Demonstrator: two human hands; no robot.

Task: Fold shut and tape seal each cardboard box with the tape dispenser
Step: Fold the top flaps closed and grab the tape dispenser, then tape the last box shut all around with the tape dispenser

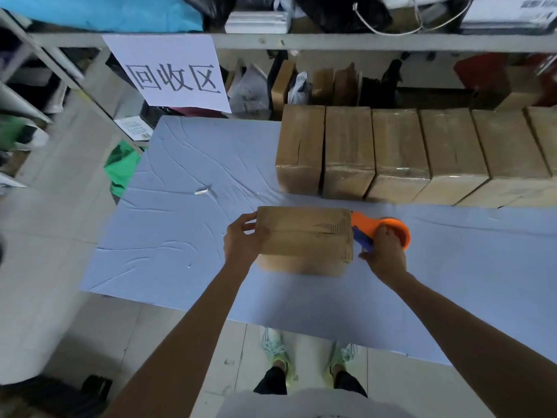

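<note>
Cardboard box (304,236) sits mid-table (180,236) w/ flaps folded down, right in front of you. Your left hand (244,239) is at its 9 o'clock end, fingers curled round the edge, grasping it. Your right hand (384,254), at the box's 3 o'clock, wraps round the orange tape dispenser (388,226), whose nose touches the box's right end. Row of taped boxes (401,152) stands at 1 o'clock; paper sign (171,73) hangs approx 11 o'clock

Closed cardboard box (304,236), orange tape dispenser (391,229) alongside
</note>
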